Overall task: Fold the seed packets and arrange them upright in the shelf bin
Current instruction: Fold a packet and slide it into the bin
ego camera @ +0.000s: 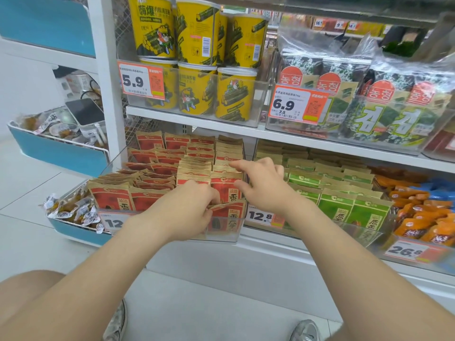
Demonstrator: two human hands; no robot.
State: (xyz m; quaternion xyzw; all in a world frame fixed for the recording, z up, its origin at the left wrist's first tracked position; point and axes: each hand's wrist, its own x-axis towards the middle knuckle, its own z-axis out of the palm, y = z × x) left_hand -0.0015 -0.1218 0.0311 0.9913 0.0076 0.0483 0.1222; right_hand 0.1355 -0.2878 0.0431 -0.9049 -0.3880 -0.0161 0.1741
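At the front of the clear shelf bin [222, 236], a red seed packet [230, 214] stands upright, its top flap pinched by the left hand [192, 210], seemingly to fold it down; the right hand [266, 188], its grip spread and empty, rests on the packets behind [221, 156], probably holding them back.

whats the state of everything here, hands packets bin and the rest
front red packet: upright, top flap bent over
left hand: pinching the front red packet's top
right hand: open, fingers resting on packet tops further back
red seed packets: standing in rows, some leaning
clear bin: nearly full
green packets: upright in the next bin
yellow canisters: stacked two high, lids on
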